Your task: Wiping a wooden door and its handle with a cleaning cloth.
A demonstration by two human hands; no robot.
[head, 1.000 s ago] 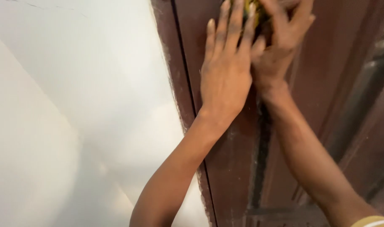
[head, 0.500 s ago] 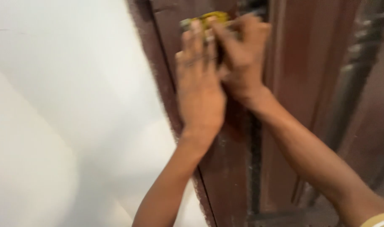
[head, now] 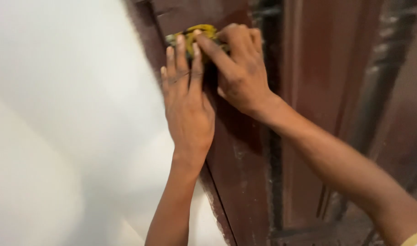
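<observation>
White wall (head: pixel 67 91) at left, dark reddish-brown wooden frame (head: pixel 235 150) at right. I note both hands pressed high on the frame. Left hand (head: pixel 186 107) flat, fingers extended, tips touching a yellow pad (head: pixel 197 33). Right hand (head: pixel 240 68) curled over, gripping that pad against the wood.

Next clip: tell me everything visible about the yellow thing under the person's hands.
The yellow pad is a small, flattish piece, yellow with darker greenish smudges, blurred, so its material cannot be told. Only its upper edge shows; the rest is hidden. It lies pressed flat against the dark reddish-brown wooden frame, near the top of the picture, beside the white wall. The left hand lays its fingertips on it; the right hand covers it from the right.
</observation>
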